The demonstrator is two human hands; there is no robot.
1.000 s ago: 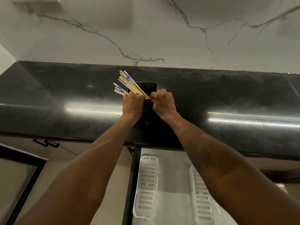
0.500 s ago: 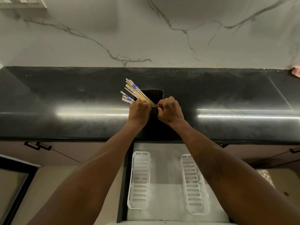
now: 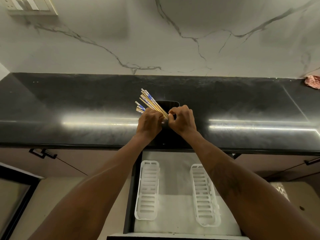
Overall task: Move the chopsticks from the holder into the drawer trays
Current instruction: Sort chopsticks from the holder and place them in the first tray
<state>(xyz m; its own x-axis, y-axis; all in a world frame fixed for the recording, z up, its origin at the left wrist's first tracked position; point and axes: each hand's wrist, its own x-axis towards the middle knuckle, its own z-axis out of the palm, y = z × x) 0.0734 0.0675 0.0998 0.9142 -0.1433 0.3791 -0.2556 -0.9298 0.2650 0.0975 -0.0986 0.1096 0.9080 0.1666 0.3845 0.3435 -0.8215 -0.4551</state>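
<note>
On the glossy black stone counter (image 3: pixel 69 104), both hands meet over a dark rectangular holder (image 3: pixel 170 105). Her left hand (image 3: pixel 150 123) is closed around a bundle of pale wooden chopsticks with blue-and-white patterned tops (image 3: pixel 149 103), which fan up and to the left from the holder. Her right hand (image 3: pixel 182 120) is curled tight just beside it, fingertips pinched at the sticks' lower ends. Below the counter edge, an open drawer (image 3: pixel 174 170) holds two white slotted plastic trays (image 3: pixel 148 190), set apart
</note>
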